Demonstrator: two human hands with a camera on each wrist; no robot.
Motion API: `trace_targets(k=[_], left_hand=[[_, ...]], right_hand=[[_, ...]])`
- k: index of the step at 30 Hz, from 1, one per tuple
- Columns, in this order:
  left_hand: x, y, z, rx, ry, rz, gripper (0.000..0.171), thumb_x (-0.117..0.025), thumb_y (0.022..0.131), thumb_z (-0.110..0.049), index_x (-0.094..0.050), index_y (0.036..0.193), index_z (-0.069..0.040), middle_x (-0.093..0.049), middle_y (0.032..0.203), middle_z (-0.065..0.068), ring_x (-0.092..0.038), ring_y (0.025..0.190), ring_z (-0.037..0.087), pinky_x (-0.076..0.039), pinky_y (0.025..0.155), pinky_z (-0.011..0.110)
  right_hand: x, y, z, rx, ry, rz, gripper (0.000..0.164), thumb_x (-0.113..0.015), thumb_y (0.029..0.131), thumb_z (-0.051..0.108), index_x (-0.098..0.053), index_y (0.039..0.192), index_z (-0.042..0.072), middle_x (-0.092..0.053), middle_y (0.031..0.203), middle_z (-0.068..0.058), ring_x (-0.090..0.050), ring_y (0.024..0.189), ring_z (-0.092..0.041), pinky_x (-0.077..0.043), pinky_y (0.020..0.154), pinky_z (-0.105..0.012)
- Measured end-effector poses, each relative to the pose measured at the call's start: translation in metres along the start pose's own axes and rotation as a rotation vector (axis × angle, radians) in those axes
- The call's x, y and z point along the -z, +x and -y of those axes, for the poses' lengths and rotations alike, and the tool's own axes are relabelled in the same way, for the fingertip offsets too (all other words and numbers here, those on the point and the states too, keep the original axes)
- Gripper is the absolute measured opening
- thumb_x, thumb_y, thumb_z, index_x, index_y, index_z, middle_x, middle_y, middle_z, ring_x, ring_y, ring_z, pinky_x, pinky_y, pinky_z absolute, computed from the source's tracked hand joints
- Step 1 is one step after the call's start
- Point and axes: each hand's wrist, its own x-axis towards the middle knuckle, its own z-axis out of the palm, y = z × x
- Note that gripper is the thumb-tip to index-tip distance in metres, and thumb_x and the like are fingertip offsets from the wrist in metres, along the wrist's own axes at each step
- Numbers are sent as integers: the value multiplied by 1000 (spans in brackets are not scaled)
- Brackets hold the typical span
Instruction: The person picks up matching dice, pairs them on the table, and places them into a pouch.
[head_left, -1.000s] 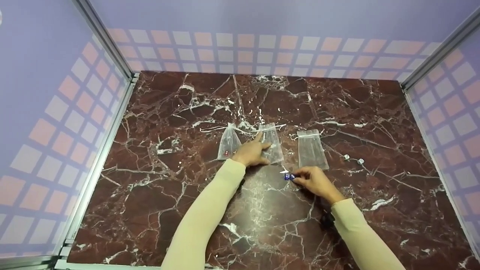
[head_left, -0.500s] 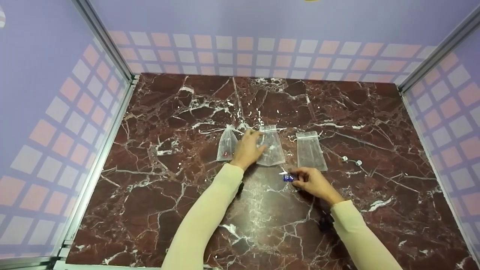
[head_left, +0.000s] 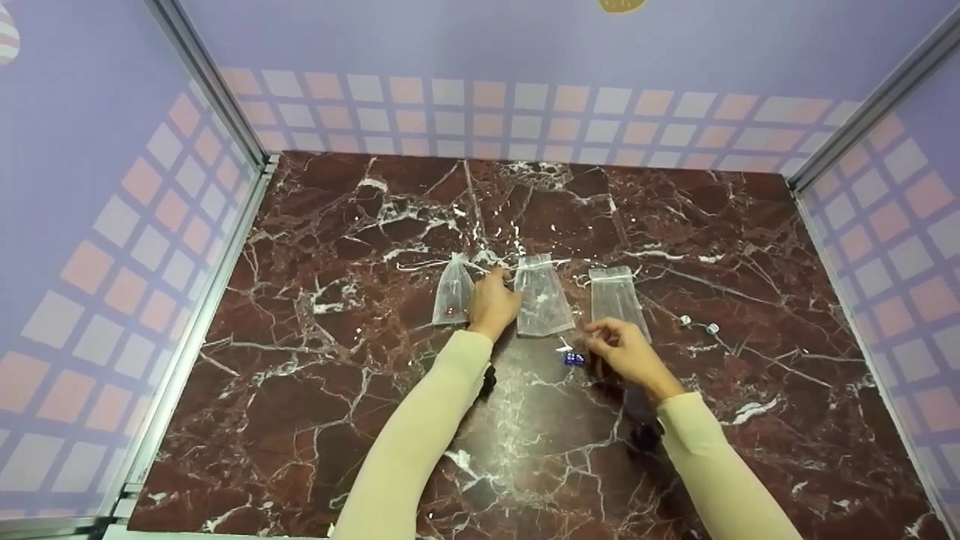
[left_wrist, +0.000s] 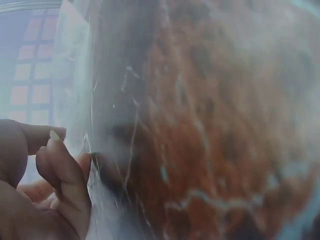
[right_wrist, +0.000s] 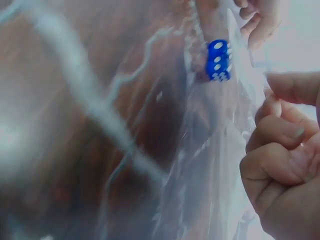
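Observation:
My left hand (head_left: 495, 306) lies between two sheer drawstring bags, with loosely bent fingers close to their white cords. To its left, the left bag (head_left: 453, 289) is gathered at the neck and has a red die (head_left: 450, 311) inside. The middle bag (head_left: 541, 304) lies flat to its right. Beside the right bag (head_left: 615, 289), overlapping its lower edge, hovers my right hand (head_left: 622, 351) with bent fingers and nothing seen in them. Blue dice (head_left: 574, 359) sit close together just left of these fingertips; one blue die (right_wrist: 218, 62) shows in the right wrist view.
Two white dice (head_left: 699, 325) stand on the marbled dark red tabletop (head_left: 300, 420), to the right of the bags. Purple walls with pink and white squares (head_left: 487, 120) enclose the table at the back and sides.
My left hand has come off the middle bag and moved left, its fingers bending in. The right hand has let go of the blue dice and shifted slightly up, away from them.

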Motion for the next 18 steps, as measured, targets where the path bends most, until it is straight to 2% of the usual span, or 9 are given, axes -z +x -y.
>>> trace_targets(k=[3,6,10,12,14,16,18], left_hand=[[-3,-1,-5,43,1,19,36,-73,80,-13,-69,115,-10,-73,101,14,-68,95,34,-54,77,44],[-6,-2,-7,76,-2,42,38,-70,79,-11,-68,117,-12,-73,103,14,-68,95,34,-54,76,45],[-7,-4,-8,96,-28,43,38,-68,79,-12,-67,117,-11,-72,103,14,-68,96,33,-54,75,45],[-7,-5,-8,113,-42,33,36,-69,80,-14,-67,116,-10,-72,102,14,-68,95,32,-54,75,45],[-7,-6,-9,135,-67,28,34,-70,82,-18,-67,115,-10,-73,98,12,-68,93,31,-54,75,44],[-7,-6,-10,158,-104,23,33,-70,83,-20,-67,114,-9,-73,96,10,-68,92,29,-54,76,43],[-7,-4,-10,174,-148,22,33,-71,83,-20,-68,113,-8,-73,92,8,-69,89,27,-54,77,41]], right_hand=[[-2,6,4,19,-2,-64,19,-68,89,1,-68,107,-6,-60,76,-5,-55,68,-17,-45,57,-22],[-4,10,8,10,-6,-92,20,-67,89,0,-68,107,-7,-60,77,-5,-54,69,-18,-44,59,-22],[-6,22,14,-12,-35,-154,25,-65,88,-2,-66,112,-10,-63,83,-12,-59,73,-24,-48,59,-25],[-6,32,17,-13,-73,-198,29,-64,88,-3,-64,115,-12,-64,90,-19,-62,81,-31,-52,67,-32],[-6,43,18,-33,-105,-207,33,-63,88,-3,-61,119,-14,-65,100,-25,-65,93,-36,-54,78,-39],[-8,52,19,-61,-122,-179,36,-62,89,-3,-58,122,-17,-64,108,-30,-63,102,-42,-52,90,-46],[-12,59,22,-85,-129,-137,36,-61,89,-3,-58,121,-18,-65,110,-31,-62,105,-42,-49,95,-49]])
